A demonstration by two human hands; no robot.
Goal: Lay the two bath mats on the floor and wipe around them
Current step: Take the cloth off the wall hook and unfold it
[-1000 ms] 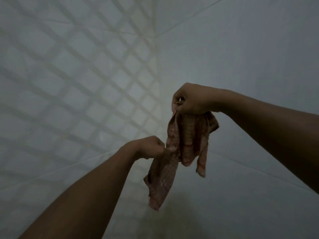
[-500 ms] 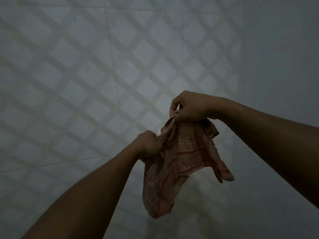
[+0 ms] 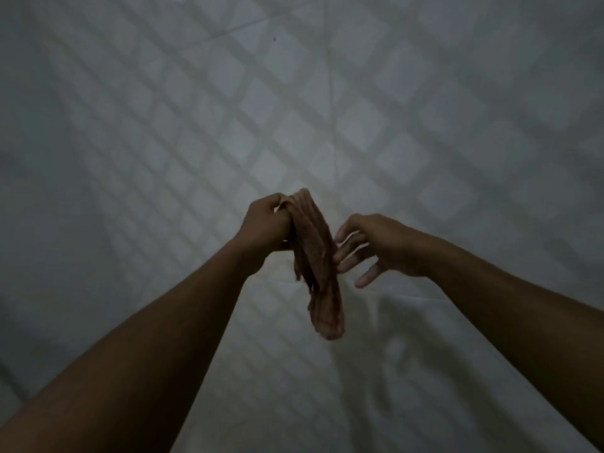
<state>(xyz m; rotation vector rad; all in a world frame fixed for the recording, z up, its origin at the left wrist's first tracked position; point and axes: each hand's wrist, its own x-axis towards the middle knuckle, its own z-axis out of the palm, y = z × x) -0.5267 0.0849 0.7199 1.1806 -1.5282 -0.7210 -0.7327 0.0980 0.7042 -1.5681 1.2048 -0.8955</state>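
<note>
A reddish checked cloth (image 3: 318, 266) hangs bunched in a long fold in front of me, in dim light. My left hand (image 3: 266, 225) grips its upper end, fingers curled round the fabric. My right hand (image 3: 376, 248) is just right of the cloth with its fingers spread and loosely bent; the fingertips are at the cloth's right edge, holding nothing. No bath mat is in view.
A pale tiled floor (image 3: 163, 142) lies below, crossed by a lattice of diagonal shadow bars. A tile joint (image 3: 330, 93) runs down toward the hands. A small dark speck (image 3: 275, 38) sits near the top.
My right hand has let go of the cloth's top and opened. My left hand has risen and now holds the cloth alone, gathered into a narrow hanging fold. The view has swung.
</note>
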